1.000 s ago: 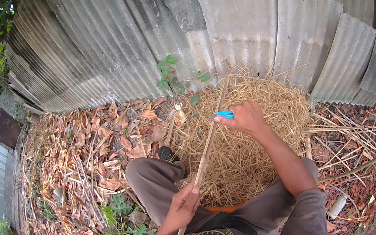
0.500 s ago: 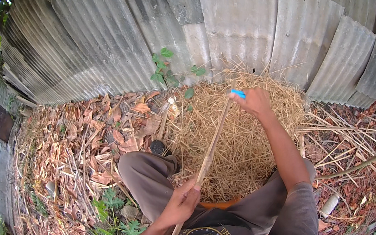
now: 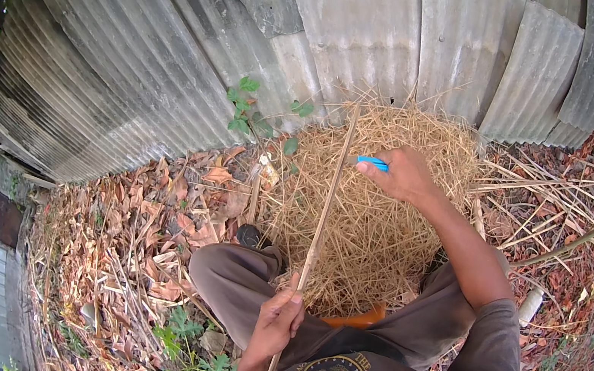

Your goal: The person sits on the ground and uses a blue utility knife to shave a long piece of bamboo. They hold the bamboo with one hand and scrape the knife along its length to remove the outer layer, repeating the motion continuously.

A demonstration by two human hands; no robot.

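A long, thin bamboo strip [image 3: 331,190] slants from beside my body up toward the metal sheets. Low on the strip, my left hand [image 3: 281,315] is wrapped round it in front of my left thigh. My right hand [image 3: 401,172] grips a blue-handled knife [image 3: 372,164] whose short blade points left at the strip's upper part. Whether the blade touches the strip I cannot tell. Beneath both lies a heap of pale shavings [image 3: 380,244], spread between my legs. Something orange [image 3: 358,317] shows at the heap's near edge.
Corrugated metal sheets [image 3: 365,34] form a wall along the far side. Dry leaves [image 3: 143,239] cover the ground at left. Loose bamboo strips [image 3: 533,198] and a pale bottle-like thing [image 3: 530,306] lie at right. A green plant [image 3: 245,105] grows against the wall.
The knife and my right hand have come slightly nearer to me, down along the strip. The strip stands a little more upright. My left hand still holds it.
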